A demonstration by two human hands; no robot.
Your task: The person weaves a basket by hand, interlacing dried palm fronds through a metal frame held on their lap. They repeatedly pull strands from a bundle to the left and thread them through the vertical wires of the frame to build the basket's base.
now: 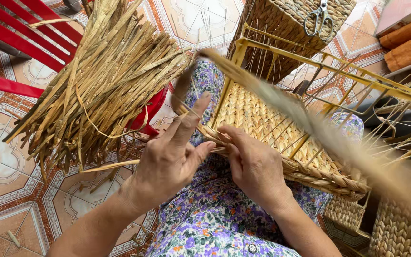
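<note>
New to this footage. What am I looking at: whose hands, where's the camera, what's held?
There is no machine here: one head-worn camera looks down at a person's own two bare hands. The left hand and right hand pinch the braided rim of a half-woven basket built on a yellow wire frame, which rests on the person's floral-print lap. A blurred straw strand runs up from the hands across the view. A bundle of dried straw lies on a red plastic chair at left. Scissors sit on a finished basket beyond, above a tiled floor.
</note>
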